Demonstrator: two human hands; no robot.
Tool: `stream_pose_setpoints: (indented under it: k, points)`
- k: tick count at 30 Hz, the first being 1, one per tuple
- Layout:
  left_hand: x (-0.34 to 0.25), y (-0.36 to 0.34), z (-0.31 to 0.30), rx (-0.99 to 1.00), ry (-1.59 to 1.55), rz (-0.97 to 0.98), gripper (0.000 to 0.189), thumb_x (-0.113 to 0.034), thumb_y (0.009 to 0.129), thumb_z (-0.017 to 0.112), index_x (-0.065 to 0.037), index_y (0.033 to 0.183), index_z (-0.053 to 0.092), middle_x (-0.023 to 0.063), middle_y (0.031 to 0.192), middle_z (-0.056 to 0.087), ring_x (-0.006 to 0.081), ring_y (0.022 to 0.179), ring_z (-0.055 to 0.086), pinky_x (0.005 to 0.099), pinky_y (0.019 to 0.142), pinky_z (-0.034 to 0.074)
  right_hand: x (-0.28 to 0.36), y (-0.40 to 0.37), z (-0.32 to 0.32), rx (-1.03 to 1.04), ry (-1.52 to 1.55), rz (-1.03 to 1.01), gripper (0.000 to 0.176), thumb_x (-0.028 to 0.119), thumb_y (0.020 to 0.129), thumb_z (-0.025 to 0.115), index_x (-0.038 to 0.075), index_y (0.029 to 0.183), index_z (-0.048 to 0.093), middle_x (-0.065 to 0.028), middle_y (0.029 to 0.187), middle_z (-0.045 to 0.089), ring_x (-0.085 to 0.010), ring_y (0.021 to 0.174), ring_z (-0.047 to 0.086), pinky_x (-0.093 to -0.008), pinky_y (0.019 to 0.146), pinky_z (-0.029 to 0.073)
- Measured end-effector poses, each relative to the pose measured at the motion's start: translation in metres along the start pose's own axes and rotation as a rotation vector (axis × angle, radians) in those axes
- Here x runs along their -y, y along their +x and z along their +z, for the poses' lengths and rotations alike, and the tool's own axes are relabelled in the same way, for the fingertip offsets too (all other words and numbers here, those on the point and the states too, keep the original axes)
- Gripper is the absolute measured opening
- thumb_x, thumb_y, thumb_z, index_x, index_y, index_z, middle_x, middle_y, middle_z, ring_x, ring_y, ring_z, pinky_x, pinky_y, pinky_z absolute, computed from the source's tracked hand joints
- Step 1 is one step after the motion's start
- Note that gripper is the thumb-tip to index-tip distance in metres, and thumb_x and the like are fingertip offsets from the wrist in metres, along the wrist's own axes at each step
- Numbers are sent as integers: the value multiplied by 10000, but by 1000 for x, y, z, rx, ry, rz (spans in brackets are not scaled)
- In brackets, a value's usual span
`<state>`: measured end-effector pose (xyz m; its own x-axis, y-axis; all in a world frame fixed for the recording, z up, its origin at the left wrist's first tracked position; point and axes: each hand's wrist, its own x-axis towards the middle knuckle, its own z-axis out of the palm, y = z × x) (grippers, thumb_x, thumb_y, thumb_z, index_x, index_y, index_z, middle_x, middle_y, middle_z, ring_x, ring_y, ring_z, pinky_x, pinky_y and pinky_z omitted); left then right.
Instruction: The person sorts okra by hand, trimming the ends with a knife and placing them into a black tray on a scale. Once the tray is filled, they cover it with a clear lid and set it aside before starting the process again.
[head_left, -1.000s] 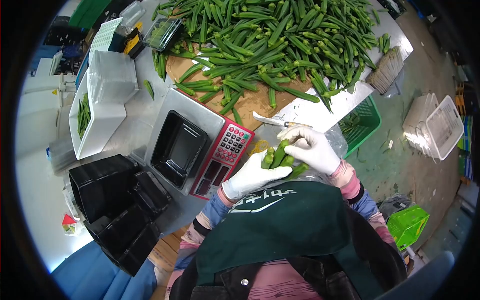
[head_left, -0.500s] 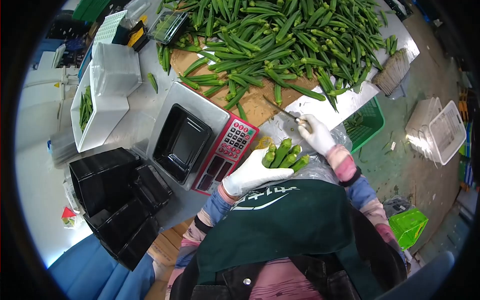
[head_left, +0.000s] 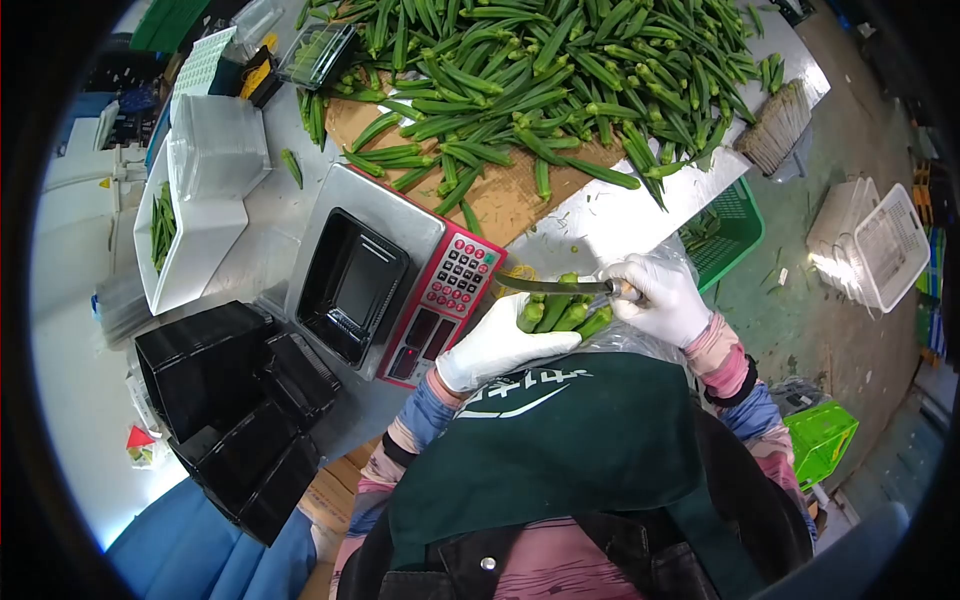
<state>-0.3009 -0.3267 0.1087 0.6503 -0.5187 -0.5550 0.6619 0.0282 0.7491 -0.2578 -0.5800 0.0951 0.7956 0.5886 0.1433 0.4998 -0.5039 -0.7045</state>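
Observation:
White gloves cover both hands. My left hand (head_left: 505, 343) is closed around a small bunch of okra (head_left: 570, 315), stem ends pointing up and away from the apron. In my right hand (head_left: 660, 298) is a knife (head_left: 555, 287), gripped by its handle, its narrow blade pointing left. The blade overlaps the upper part of the held okra in this view. Left of the hands stands a red and silver weighing scale (head_left: 440, 290) with a black plastic tray (head_left: 355, 285) on its plate. Beyond the hands, a large heap of okra (head_left: 560, 80) covers brown cardboard (head_left: 510, 205).
Stacked black trays (head_left: 215, 370) stand at the left, below a white bin (head_left: 205, 240) holding some okra and clear lids (head_left: 215, 150). A brush (head_left: 775, 130) lies at the table's right edge. Green (head_left: 738, 235) and white baskets (head_left: 890, 255) are on the floor to the right.
My right hand has brought the knife down and toward me, swinging its blade from the cardboard's edge to across the held okra. My left hand keeps its hold; the whole view has shifted slightly.

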Motion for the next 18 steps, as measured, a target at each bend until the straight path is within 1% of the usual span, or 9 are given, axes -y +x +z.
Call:
stream_pose_setpoints:
  k: [3, 6, 9, 10, 13, 15, 16, 17, 18]
  points:
    - [-1, -1, 1, -1, 16, 4, 597, -104, 855, 785, 16, 1383, 533, 58, 1305, 610, 110, 1165, 557, 287, 1019, 447, -3, -1, 1, 6, -40, -19, 328, 8, 712, 709, 97, 1024, 662, -52, 830, 625, -231, 668, 636, -339, 622, 523]
    - [-4, -1, 3, 40, 12, 50, 617, -77, 850, 779, 15, 1404, 524, 72, 1365, 590, 119, 1211, 542, 287, 1048, 428, -14, -9, 9, -11, 34, 42, 229, 103, 799, 704, 90, 1024, 658, -83, 776, 643, -293, 687, 659, -390, 654, 536]
    - [-6, -1, 4, 65, 34, 123, 637, -44, 849, 766, 12, 1428, 507, 81, 1424, 557, 127, 1251, 525, 286, 1074, 409, -61, -30, 26, 110, 107, 516, 235, 168, 866, 689, 76, 1082, 670, -122, 760, 661, -309, 699, 670, -400, 673, 539]
    - [-7, -1, 3, 65, 47, 154, 643, -33, 849, 761, 12, 1436, 501, 82, 1443, 545, 130, 1262, 519, 286, 1081, 403, -72, -30, 29, 157, 50, 579, 278, 243, 903, 681, 72, 1123, 674, -158, 781, 689, -317, 733, 693, -400, 695, 549]
    - [-1, -4, 0, -62, -6, 190, 640, -85, 848, 784, 24, 1416, 511, 88, 1382, 581, 149, 1230, 548, 295, 1073, 411, -87, -27, 59, 120, 9, 555, 300, 276, 887, 697, 90, 1122, 683, -145, 835, 716, -316, 776, 708, -403, 718, 557]
    - [-7, -13, -6, -187, -162, 195, 664, -30, 813, 796, 27, 1411, 514, 76, 1362, 585, 141, 1214, 556, 296, 1060, 420, -87, -15, 79, 61, 5, 506, 303, 286, 871, 715, 96, 1107, 697, -109, 913, 728, -319, 855, 700, -415, 786, 553]
    - [-13, -21, -13, -282, -114, 267, 715, 39, 800, 759, 3, 1452, 467, 101, 1341, 578, 211, 1138, 632, 328, 899, 554, -93, -9, 88, -16, -76, 336, 285, 269, 862, 720, 98, 1089, 703, -108, 910, 714, -323, 869, 685, -411, 808, 543]
    - [-22, -34, -22, -430, -55, 286, 688, 30, 801, 757, -5, 1432, 488, 110, 1287, 604, 212, 1064, 662, 308, 804, 585, -103, -1, 91, -90, -154, 163, 267, 253, 852, 724, 100, 1071, 709, -107, 907, 700, -327, 883, 671, -407, 829, 533]
    - [-35, -45, -20, -615, -28, 495, 643, 10, 823, 744, -14, 1418, 503, 109, 1229, 627, 203, 988, 682, 294, 766, 591, -106, 10, 82, -188, -198, 183, 245, 231, 851, 727, 91, 1051, 709, -117, 920, 695, -331, 897, 664, -408, 832, 528]
